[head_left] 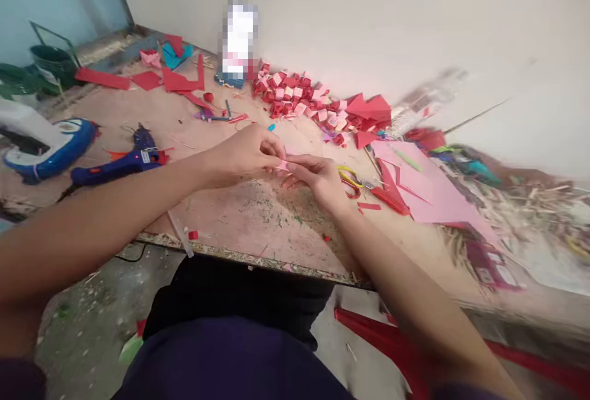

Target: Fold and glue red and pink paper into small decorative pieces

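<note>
Above the middle of the worktable, a small piece of pink paper (283,165) is pinched between my two hands. My left hand (249,153) grips its left side with thumb and fingers. From the right, my right hand (318,177) holds the other side, thumb on the near face. The fingers cover most of the piece, so its full shape is hidden. Just right of my right hand lie yellow-handled pliers (357,180). Behind the hands is a heap of small red and pink folded paper cubes (295,96).
A blue glue gun (115,166) lies at left, beside a blue-and-white device (50,148). A blurred phone (238,37) leans on the wall. Pink paper sheets (428,188) and straw (539,200) cover the right side. Red scraps (179,79) lie at the back left; the table's front edge (258,268) is near.
</note>
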`<state>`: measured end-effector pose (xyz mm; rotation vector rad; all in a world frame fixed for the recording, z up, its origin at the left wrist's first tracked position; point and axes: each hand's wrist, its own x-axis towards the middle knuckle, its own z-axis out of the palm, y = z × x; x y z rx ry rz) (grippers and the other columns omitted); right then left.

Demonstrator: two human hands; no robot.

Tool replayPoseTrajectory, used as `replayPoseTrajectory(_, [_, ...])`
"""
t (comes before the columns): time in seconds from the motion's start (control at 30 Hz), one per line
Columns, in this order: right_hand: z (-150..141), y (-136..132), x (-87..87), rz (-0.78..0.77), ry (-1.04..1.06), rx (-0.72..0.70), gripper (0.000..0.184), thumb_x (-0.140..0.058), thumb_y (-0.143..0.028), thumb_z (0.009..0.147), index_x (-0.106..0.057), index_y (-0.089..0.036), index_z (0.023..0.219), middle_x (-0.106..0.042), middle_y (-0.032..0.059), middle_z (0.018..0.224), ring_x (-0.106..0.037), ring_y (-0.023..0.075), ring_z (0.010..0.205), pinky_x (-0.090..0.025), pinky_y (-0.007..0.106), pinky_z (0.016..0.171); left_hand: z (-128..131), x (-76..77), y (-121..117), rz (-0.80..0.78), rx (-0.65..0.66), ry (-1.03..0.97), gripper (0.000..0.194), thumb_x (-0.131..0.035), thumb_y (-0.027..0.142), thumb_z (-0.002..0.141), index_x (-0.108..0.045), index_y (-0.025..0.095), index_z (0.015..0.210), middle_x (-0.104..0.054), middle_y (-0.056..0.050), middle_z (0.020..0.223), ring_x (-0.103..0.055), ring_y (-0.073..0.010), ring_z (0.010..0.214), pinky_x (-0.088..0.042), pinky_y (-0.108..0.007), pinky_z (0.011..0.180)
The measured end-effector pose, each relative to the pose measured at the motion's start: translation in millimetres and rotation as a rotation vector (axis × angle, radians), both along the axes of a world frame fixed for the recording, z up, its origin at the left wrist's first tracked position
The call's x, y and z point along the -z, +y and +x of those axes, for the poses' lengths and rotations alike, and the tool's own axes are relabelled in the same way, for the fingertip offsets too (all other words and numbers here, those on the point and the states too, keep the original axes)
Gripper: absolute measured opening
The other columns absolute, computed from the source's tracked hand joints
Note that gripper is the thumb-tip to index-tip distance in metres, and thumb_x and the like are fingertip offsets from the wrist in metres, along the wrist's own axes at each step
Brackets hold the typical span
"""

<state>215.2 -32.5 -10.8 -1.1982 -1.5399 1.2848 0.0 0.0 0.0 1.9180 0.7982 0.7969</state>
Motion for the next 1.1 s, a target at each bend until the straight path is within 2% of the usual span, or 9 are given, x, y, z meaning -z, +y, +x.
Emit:
replayPoseTrajectory(0.17, [0, -2, -3.8, -0.041, 0.037, 0.038, 0.025, -0.086, -0.037, 0.075, -0.084, -0.017, 0.089, -0.079, 0.0065, 0.083, -0.068, 0.0145, 0.061, -0.057, 0.028, 0.062, 4, -4.9, -7, 0.081, -0.038, 0.036, 0.019, -0.067, 0.032, 0.085, -0.078, 0.017, 0.086, -0.076, -0.007, 0.082, -0.069, -0.0175, 0.075, -0.052, -0.031, 0.07])
replayPoseTrajectory(0.3, [1, -1, -7.3, -0.13, 0.123, 0.073, 0.02, -0.086, -0.032, 0.072, -0.082, -0.016, 0.082, -0.079, 0.0075, 0.08, -0.068, 0.014, 0.058, -0.055, 0.025, 0.058, 2, -4.9, -8, 0.339, -0.067, 0.174, 0.02, -0.064, 0.029, 0.088, -0.078, 0.018, 0.098, -0.077, -0.006, 0.092, -0.067, -0.0186, 0.081, -0.049, -0.032, 0.077])
replayPoseTrajectory(0.43, [3, 0, -7.8, -0.196, 0.173, 0.038, 0.02, -0.086, -0.03, 0.074, -0.082, -0.015, 0.086, -0.08, 0.0089, 0.085, -0.069, 0.0134, 0.059, -0.055, 0.023, 0.058, -1, 1.2, 0, 0.628, -0.052, 0.245, 0.021, -0.057, 0.027, 0.095, -0.076, 0.021, 0.103, -0.077, -0.006, 0.103, -0.067, -0.0202, 0.09, -0.047, -0.034, 0.085])
replayPoseTrajectory(0.57, [5, 1, -6.2, -0.221, 0.202, 0.029, 0.023, -0.087, -0.029, 0.073, -0.082, -0.015, 0.09, -0.081, 0.0092, 0.087, -0.07, 0.0137, 0.061, -0.056, 0.023, 0.059, -2, 6.3, 7, 0.745, -0.057, 0.26, 0.022, -0.054, 0.025, 0.097, -0.075, 0.021, 0.097, -0.077, -0.005, 0.1, -0.067, -0.0192, 0.086, -0.046, -0.033, 0.082])
replayPoseTrajectory(0.87, [0, -5, -5.5, -0.21, 0.241, 0.092, 0.025, -0.089, -0.033, 0.071, -0.079, -0.016, 0.087, -0.08, 0.0072, 0.085, -0.07, 0.0134, 0.06, -0.057, 0.023, 0.059, 0, 7.2, 10, 0.755, -0.047, 0.213, 0.023, -0.057, 0.025, 0.094, -0.076, 0.021, 0.081, -0.077, -0.004, 0.092, -0.067, -0.0188, 0.081, -0.047, -0.033, 0.076])
replayPoseTrajectory(1.0, [-1, -5, -5.1, -0.156, 0.16, 0.103, 0.027, -0.088, -0.037, 0.073, -0.079, -0.017, 0.09, -0.08, 0.0061, 0.085, -0.069, 0.0136, 0.06, -0.057, 0.025, 0.06, 2, 3.6, 6, 0.636, -0.034, 0.175, 0.022, -0.061, 0.025, 0.091, -0.078, 0.021, 0.079, -0.078, -0.004, 0.087, -0.068, -0.0184, 0.079, -0.048, -0.033, 0.079])
replayPoseTrajectory(1.1, [-1, -5, -6.5, -0.022, 0.036, 0.11, 0.029, -0.086, -0.042, 0.077, -0.081, -0.018, 0.092, -0.079, 0.006, 0.086, -0.069, 0.0143, 0.059, -0.058, 0.027, 0.06, 3, -2.3, -1, 0.498, -0.089, 0.132, 0.02, -0.063, 0.025, 0.089, -0.079, 0.021, 0.077, -0.077, -0.004, 0.082, -0.067, -0.0174, 0.076, -0.049, -0.032, 0.078])
